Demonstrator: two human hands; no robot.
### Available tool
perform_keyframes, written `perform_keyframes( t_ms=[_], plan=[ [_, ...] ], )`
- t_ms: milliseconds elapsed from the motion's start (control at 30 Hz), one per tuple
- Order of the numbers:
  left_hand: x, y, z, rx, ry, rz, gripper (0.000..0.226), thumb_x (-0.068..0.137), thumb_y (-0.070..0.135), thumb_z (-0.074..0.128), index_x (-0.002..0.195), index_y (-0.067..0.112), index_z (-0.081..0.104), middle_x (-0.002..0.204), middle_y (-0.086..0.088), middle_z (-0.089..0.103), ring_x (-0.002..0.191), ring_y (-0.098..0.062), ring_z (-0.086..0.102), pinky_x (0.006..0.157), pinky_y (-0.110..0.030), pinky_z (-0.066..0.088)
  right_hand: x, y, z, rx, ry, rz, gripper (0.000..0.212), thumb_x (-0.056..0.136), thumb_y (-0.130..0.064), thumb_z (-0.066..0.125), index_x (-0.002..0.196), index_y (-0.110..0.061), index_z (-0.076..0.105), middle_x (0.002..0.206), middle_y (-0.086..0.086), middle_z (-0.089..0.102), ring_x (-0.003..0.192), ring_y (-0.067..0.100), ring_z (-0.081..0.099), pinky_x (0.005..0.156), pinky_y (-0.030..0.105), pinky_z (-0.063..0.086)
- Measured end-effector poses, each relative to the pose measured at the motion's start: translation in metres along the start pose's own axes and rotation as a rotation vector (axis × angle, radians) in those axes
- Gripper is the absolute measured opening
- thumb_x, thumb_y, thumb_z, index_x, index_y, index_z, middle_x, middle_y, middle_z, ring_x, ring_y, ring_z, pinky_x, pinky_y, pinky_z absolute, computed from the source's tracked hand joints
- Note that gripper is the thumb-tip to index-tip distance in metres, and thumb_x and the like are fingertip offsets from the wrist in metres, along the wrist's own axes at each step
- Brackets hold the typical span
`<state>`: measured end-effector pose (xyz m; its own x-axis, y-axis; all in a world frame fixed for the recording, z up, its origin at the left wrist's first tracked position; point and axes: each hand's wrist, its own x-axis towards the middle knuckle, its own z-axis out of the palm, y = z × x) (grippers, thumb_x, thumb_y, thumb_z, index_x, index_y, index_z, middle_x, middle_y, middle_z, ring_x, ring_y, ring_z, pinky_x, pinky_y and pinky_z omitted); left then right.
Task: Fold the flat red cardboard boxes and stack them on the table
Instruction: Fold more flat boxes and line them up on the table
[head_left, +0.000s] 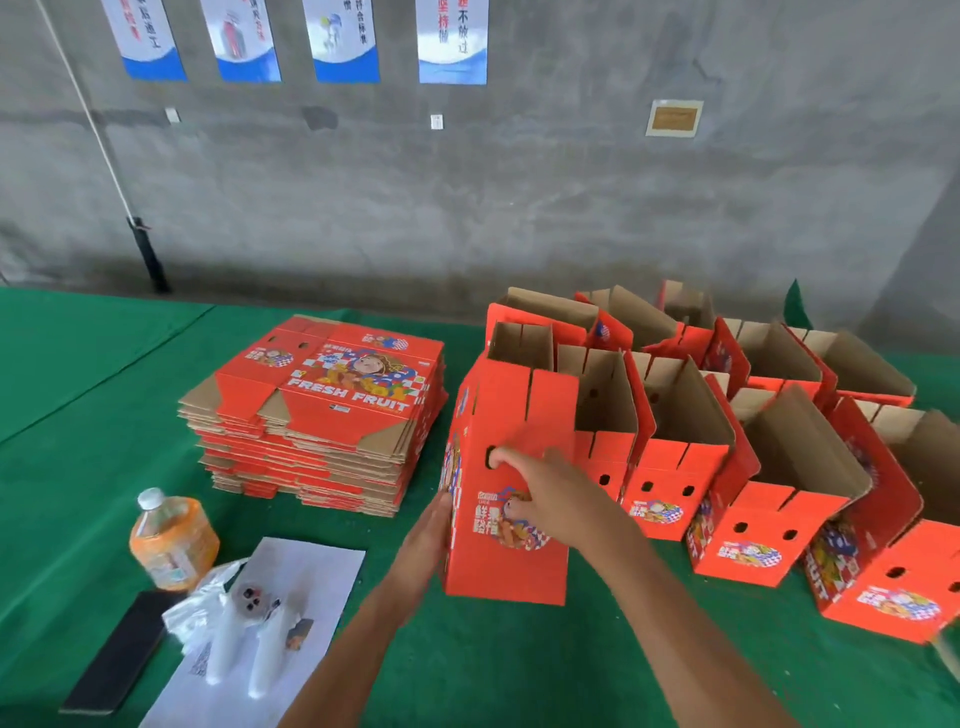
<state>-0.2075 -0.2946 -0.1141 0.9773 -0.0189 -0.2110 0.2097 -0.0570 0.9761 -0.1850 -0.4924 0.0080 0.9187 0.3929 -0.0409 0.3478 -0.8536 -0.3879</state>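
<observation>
Head view: both hands (483, 514) press flat on the upright box's (511, 415) edges.

Left hand (427, 535) lies flat, fingers straight; right hand (550, 493) reaches forward, fingers extended.

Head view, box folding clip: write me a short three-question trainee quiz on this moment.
1. True or false: the stack of flat red cardboard boxes lies left of the upright folded red cardboard box being handled.
2. Which hand rests on that box's front panel? A) left hand B) right hand
3. Fill in: the clear plastic bottle of orange drink has a ____ cap.

Key: 1 true; 2 B; 3 white.
</observation>
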Motion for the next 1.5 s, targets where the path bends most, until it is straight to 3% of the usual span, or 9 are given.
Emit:
perform_keyframes(
  t_ms=[100, 267, 433, 567, 867, 1167, 1267, 1367, 1500],
  plan=[
    [0.009, 0.009, 0.015, -0.057, 0.070, 0.041, 0.053, 0.103, 0.072, 0.031, 0.143, 0.047, 0.055, 0.139, 0.007, 0.065, 0.131, -0.017, 0.060, 0.116, -0.052, 0.042, -0.013, -0.010, 0.043, -0.105, 0.060, 0.036, 0.056, 0.099, -0.018, 0.063, 0.141, -0.044, 0.037, 0.114, 0.008, 0.041, 0.098, 0.033, 0.059, 0.084, 0.042, 0.053],
    [0.003, -0.010, 0.024, -0.109, 0.041, 0.124, 0.060, 0.096, 0.075, 0.046, 0.147, 0.045, 0.052, 0.141, 0.013, 0.063, 0.133, -0.010, 0.058, 0.114, -0.042, 0.044, -0.027, -0.008, 0.130, -0.187, 0.123, 0.158, 0.067, 0.105, -0.014, 0.048, 0.155, -0.045, 0.015, 0.134, 0.015, 0.035, 0.122, 0.035, 0.051, 0.088, 0.042, 0.057],
    [0.014, -0.025, 0.030, -0.031, 0.041, 0.141, 0.055, 0.099, 0.021, 0.070, 0.149, 0.024, 0.047, 0.127, 0.002, 0.071, 0.120, -0.018, 0.067, 0.105, -0.042, 0.054, -0.028, 0.020, 0.176, -0.191, 0.158, 0.153, 0.081, 0.102, -0.015, 0.054, 0.161, -0.041, 0.005, 0.150, 0.022, 0.026, 0.138, 0.036, 0.041, 0.091, 0.039, 0.060],
    [0.037, -0.038, 0.026, 0.075, 0.030, 0.109, 0.065, 0.096, 0.019, 0.075, 0.152, 0.026, 0.044, 0.133, 0.008, 0.068, 0.125, -0.012, 0.063, 0.108, -0.043, 0.052, -0.018, 0.041, 0.193, -0.148, 0.143, 0.140, 0.082, 0.100, -0.024, 0.058, 0.157, -0.046, 0.004, 0.150, 0.022, 0.028, 0.132, 0.034, 0.048, 0.085, 0.035, 0.061],
    [0.106, -0.056, 0.021, 0.250, 0.038, 0.012, 0.068, 0.095, 0.018, 0.075, 0.153, 0.026, 0.042, 0.131, 0.012, 0.066, 0.123, -0.008, 0.061, 0.099, -0.026, 0.048, 0.041, 0.061, 0.207, -0.153, -0.019, 0.219, 0.082, 0.100, -0.024, 0.056, 0.161, -0.037, 0.003, 0.155, 0.027, 0.018, 0.136, 0.039, 0.042, 0.103, 0.039, 0.052],
    [0.179, -0.016, 0.016, 0.509, 0.070, -0.001, 0.065, 0.098, 0.018, 0.068, 0.156, 0.017, 0.038, 0.138, -0.007, 0.064, 0.126, -0.031, 0.061, 0.104, -0.042, 0.049, 0.117, 0.072, 0.166, -0.036, -0.165, 0.260, 0.072, 0.105, -0.021, 0.051, 0.164, -0.037, 0.014, 0.166, 0.030, -0.010, 0.150, 0.041, 0.031, 0.114, 0.044, 0.043],
    [0.191, 0.002, 0.009, 0.624, 0.120, -0.050, 0.055, 0.101, 0.016, 0.061, 0.152, 0.009, 0.040, 0.140, -0.017, 0.060, 0.129, -0.036, 0.058, 0.106, -0.044, 0.046, 0.127, 0.057, 0.158, -0.054, -0.071, 0.240, 0.055, 0.106, -0.019, 0.046, 0.159, -0.027, 0.036, 0.164, 0.029, 0.017, 0.129, 0.039, 0.057, 0.102, 0.041, 0.050],
    [0.181, 0.018, -0.011, 0.755, 0.139, -0.034, 0.056, 0.102, 0.012, 0.055, 0.154, 0.007, 0.037, 0.147, -0.019, 0.052, 0.135, -0.036, 0.051, 0.110, -0.046, 0.043, 0.142, 0.029, 0.154, 0.044, 0.068, 0.184, 0.035, 0.105, -0.020, 0.046, 0.137, -0.015, 0.060, 0.130, 0.014, 0.063, 0.115, 0.032, 0.064, 0.093, 0.038, 0.048],
    [0.161, 0.034, -0.073, 0.838, 0.266, 0.166, 0.041, 0.104, 0.011, 0.055, 0.145, 0.012, 0.053, 0.138, -0.014, 0.060, 0.121, -0.030, 0.060, 0.101, -0.042, 0.050, 0.178, -0.015, 0.148, 0.310, 0.133, 0.107, 0.035, 0.106, -0.014, 0.050, 0.137, -0.005, 0.063, 0.131, 0.017, 0.068, 0.121, 0.032, 0.063, 0.105, 0.043, 0.048]
  ],
)
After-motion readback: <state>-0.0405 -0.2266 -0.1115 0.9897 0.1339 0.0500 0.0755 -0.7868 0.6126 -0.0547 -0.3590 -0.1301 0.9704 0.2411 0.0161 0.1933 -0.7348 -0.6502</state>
